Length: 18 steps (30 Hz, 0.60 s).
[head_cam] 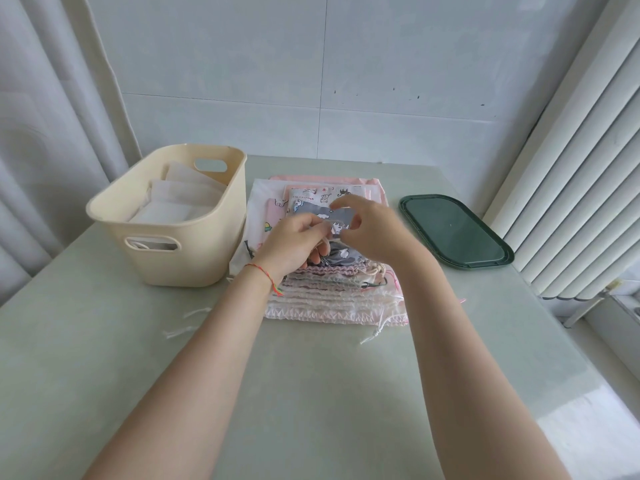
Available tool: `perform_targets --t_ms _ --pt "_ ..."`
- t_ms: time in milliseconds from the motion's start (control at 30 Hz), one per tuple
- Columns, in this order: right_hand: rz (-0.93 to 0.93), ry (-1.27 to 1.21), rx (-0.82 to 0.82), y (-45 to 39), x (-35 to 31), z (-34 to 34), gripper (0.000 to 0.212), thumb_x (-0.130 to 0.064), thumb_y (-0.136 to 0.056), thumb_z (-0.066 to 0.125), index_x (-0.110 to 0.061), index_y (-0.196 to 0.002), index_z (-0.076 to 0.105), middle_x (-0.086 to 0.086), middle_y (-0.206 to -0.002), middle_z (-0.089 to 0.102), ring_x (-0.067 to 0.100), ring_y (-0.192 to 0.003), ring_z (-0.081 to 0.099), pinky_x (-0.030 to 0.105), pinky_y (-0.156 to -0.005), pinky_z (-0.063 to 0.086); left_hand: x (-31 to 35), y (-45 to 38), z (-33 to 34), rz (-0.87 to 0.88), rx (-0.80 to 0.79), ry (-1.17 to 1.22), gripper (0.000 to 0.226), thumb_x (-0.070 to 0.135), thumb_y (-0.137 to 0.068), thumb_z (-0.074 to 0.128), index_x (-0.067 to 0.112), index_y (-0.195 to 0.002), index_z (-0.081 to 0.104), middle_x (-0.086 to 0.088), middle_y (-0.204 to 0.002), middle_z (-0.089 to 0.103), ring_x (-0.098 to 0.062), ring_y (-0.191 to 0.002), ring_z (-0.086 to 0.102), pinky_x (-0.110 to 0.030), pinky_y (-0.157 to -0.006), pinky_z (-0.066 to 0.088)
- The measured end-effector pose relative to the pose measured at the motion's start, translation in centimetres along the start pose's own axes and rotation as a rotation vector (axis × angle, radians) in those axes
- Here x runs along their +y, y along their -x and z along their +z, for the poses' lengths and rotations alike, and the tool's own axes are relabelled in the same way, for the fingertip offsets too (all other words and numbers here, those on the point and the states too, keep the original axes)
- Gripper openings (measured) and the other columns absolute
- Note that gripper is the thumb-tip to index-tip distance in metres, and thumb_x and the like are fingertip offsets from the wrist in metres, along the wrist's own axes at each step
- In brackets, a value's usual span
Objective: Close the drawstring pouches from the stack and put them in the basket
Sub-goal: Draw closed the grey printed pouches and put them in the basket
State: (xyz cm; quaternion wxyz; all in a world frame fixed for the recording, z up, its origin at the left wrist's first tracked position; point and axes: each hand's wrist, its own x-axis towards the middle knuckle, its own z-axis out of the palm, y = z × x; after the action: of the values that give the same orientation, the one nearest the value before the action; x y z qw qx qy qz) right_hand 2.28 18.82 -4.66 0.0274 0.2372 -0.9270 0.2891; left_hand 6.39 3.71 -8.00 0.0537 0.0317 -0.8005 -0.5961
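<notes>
Pouches (325,292) in a stack at the middle of the table (311,393), just right of the basket (180,251), ruffled mouths toward the camera, cords trailing off the near right corner; pink, white and printed fabrics, larger ones at the bottom. Grey pouch (332,216) with white cartoon print uppermost, lifted at its far end between both hands. Left hand (294,242) above the stack's left side, fingers curled, thumb and fingertips pinching the grey pouch's near edge; red thread bracelet (263,271) round the wrist. Right hand (370,230) opposite, fingers bent over the pouch's right edge, pinching it too; exact hold blurred. Cream basket at the table's left, handle slots in both ends, already holding white pouches (180,202) lying flat inside. Dark green tray (453,233) to the right of the stack, well apart from it, flat on the table. Loose white cords (187,323) on the table left of the forearm. Grey tiled wall (311,81) behind, white curtains (571,168) at both sides
</notes>
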Motion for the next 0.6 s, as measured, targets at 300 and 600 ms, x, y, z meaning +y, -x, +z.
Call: perform_targets --t_ms 300,600 --pt "0.027 -0.007 0.106 -0.4 -0.4 0.5 0.026 -0.008 -0.091 0.051 -0.017 -0.105 0.071 -0.001 -0.094 0.069 0.011 -0.07 0.058 0.013 -0.054 0.04 0.0 0.3 -0.3 0.041 -0.104 -0.105 0.017 0.026 -0.091 0.066 0.015 -0.078 0.062 0.001 -0.067 0.066 -0.012 -0.055 0.055 -0.018 -0.05 0.041" --pt "-0.017 -0.156 -0.004 -0.2 -0.8 1.1 0.034 -0.002 -0.089 0.043 -0.021 -0.112 0.058 -0.003 -0.096 0.07 0.013 -0.086 0.063 0.012 -0.064 0.042 -0.1 0.0 -0.4 -0.08 -0.013 0.065 0.016 0.014 -0.095 0.051 0.013 -0.082 0.06 0.003 -0.058 0.063 -0.012 -0.051 0.053 -0.021 -0.043 0.036"
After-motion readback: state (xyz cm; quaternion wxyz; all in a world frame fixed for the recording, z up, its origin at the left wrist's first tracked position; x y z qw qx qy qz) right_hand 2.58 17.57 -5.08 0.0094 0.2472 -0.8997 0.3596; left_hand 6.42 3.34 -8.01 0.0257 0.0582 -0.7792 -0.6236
